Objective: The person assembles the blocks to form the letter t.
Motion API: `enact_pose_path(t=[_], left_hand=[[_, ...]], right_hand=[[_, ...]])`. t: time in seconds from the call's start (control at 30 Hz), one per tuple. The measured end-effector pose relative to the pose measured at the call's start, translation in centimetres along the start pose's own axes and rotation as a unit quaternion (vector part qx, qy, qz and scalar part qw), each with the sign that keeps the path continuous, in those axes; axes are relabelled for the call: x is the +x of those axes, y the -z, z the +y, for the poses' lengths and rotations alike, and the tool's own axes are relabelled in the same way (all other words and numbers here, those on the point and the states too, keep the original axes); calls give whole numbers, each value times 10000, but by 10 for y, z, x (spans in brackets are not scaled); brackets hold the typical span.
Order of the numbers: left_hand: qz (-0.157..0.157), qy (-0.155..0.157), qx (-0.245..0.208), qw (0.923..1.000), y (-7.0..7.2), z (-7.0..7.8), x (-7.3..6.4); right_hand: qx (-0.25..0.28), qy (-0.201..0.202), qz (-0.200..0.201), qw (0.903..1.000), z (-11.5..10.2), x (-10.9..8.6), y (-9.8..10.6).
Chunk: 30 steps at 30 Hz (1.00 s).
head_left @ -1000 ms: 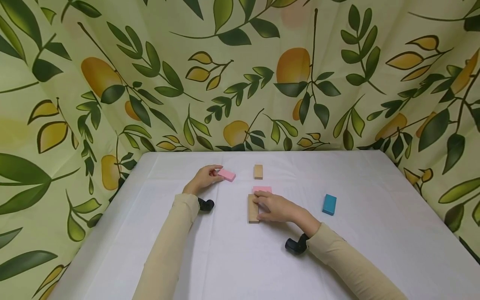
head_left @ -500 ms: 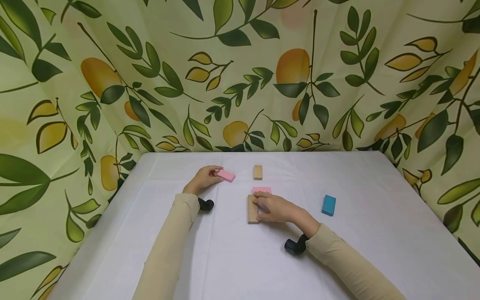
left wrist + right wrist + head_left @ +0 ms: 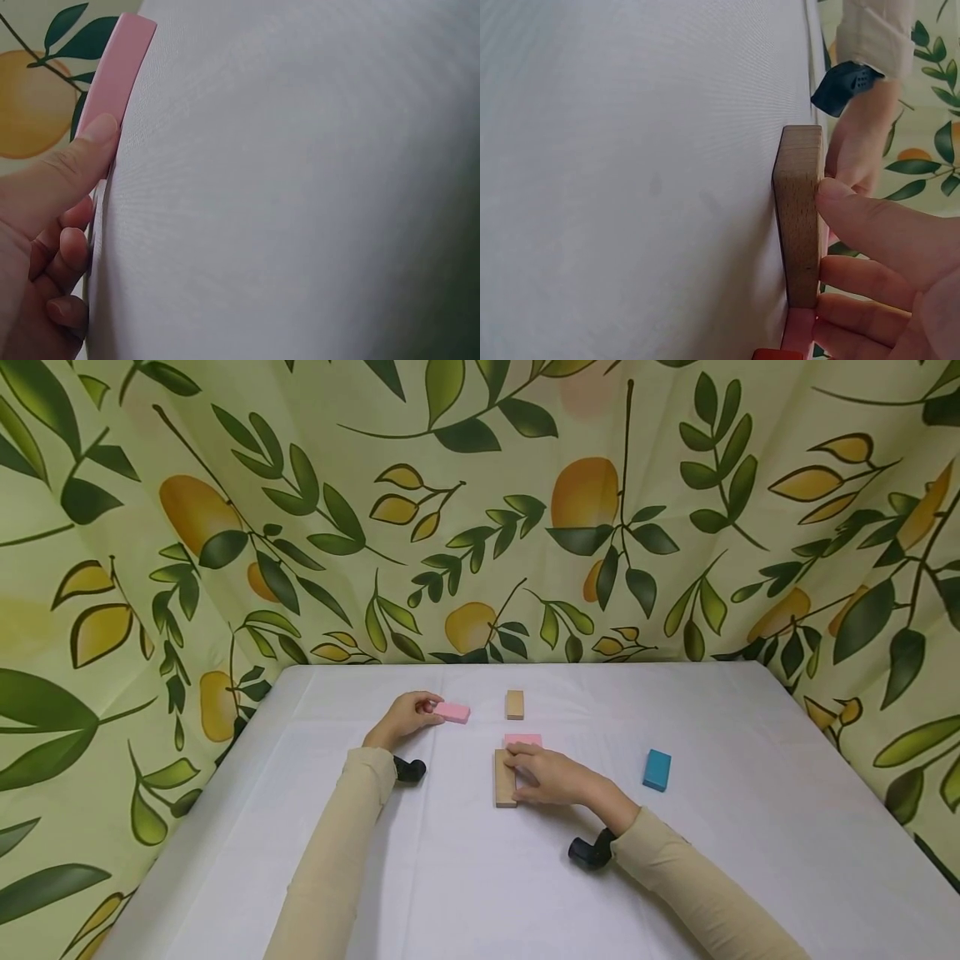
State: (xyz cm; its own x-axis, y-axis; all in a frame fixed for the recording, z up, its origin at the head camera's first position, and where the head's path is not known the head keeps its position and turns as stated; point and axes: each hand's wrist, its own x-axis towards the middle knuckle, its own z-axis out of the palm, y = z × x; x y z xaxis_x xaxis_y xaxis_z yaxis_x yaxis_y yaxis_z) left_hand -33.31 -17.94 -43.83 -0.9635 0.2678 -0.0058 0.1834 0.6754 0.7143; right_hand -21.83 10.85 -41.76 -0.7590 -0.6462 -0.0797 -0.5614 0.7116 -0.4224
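At the back left of the table, my left hand (image 3: 408, 714) pinches one end of a pink block (image 3: 453, 712) between thumb and fingers. The left wrist view shows the thumb (image 3: 97, 131) on that block's face, with the other fingers curled below. Nearer the middle, my right hand (image 3: 555, 775) grips a long wooden block (image 3: 505, 781) lying on the cloth, thumb and fingertips along its side and top. A second pink block (image 3: 523, 740) lies crosswise at its far end, partly covered by the fingers. A red piece (image 3: 778, 354) shows at the bottom of the right wrist view.
A smaller wooden block (image 3: 514, 704) lies farther back, right of the held pink block. To the right of my right hand lies a blue block (image 3: 657, 770). White cloth (image 3: 450, 877) covers the table, and a leaf-patterned curtain (image 3: 480, 527) hangs behind it.
The pink block in my left hand has turned slightly, from slanted to nearly level across the head view. My right hand and the wooden block have stayed put.
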Motion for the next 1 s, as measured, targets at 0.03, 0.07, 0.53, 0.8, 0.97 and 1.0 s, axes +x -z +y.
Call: enact_pose_path(t=[0.03, 0.07, 0.53, 0.8, 0.97, 1.0], left_hand=[[9, 2, 16, 10000, 0, -1, 0], [21, 5, 32, 10000, -1, -1, 0], [264, -116, 60, 9996, -4, -5, -5], [403, -358, 89, 9985, -7, -2, -9], [526, -579, -2, 9969, -8, 0, -12], [546, -610, -44, 9966, -8, 1, -13]], right_hand=[[-1, 2, 0, 10000, 0, 0, 0], [-11, 18, 3, 10000, 0, 0, 0], [73, -62, -54, 9999, -1, 0, -1], [1, -77, -84, 9999, 0, -2, 0], [-12, -84, -95, 9999, 0, -3, 0], [-18, -87, -97, 9999, 0, -3, 0]])
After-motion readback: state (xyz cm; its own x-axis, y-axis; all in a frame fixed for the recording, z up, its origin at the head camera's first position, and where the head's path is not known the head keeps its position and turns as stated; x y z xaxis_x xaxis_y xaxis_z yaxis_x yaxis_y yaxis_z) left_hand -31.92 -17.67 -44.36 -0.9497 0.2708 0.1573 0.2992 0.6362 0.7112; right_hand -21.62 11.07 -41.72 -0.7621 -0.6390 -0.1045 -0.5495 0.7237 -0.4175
